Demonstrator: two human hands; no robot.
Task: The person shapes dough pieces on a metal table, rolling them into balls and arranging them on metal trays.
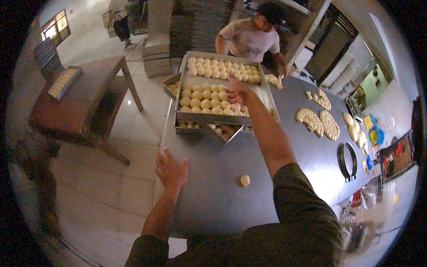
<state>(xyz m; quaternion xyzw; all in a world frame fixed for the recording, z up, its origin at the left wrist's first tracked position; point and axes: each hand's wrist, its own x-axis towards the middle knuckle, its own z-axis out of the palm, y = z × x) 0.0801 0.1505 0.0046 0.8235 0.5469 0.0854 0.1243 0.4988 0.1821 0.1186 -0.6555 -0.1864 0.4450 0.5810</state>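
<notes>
My right hand reaches over the upper metal tray, its fingers apart beside the right end of the near block of dough balls. No dough shows in its grasp. Another block of dough balls lies along the tray's far side, with a bare strip between the two. Low over the left edge of the dark worktable, my left hand is open, fingers spread and holding nothing. One loose dough piece sits on the tabletop to its right.
More trays of dough are stacked crosswise underneath. Across the table a person handles dough. Scored dough rounds, dough lumps and a dark ring lie to the right. A brown table with a narrow tray stands left.
</notes>
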